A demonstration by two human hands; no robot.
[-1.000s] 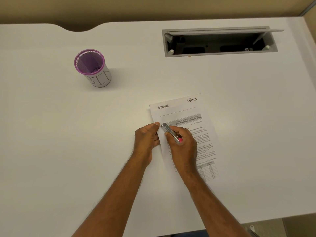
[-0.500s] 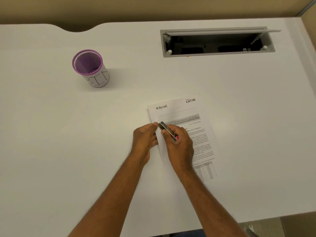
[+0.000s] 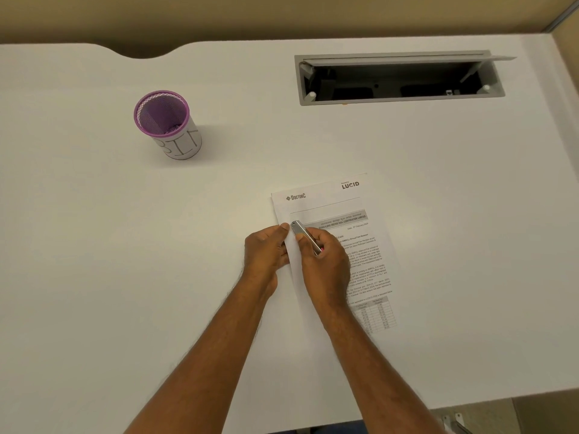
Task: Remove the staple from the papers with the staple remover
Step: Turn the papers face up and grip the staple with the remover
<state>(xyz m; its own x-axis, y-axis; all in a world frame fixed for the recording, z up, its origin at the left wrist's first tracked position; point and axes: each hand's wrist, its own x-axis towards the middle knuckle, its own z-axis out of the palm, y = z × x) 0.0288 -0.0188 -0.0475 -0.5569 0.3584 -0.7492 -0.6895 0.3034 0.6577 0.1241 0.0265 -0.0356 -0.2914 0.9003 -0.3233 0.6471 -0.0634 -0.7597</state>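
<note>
Right fingers point(image 3: 301, 238) are clenched round the remover point(image 3: 305, 236), its tip set near the papers' point(image 3: 360, 245) left edge. Left hand point(image 3: 266, 250) is curled, thumb pressed on that edge. No staple can be made out. Papers lie mid-desk point(image 3: 94, 277). Tip should be kept flat, sheets pinned, lift made gently to avoid tearing.

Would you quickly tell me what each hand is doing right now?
Left hand: fingers curled, pressing down the papers at their left edge.
Right hand: closed around the staple remover.
</note>
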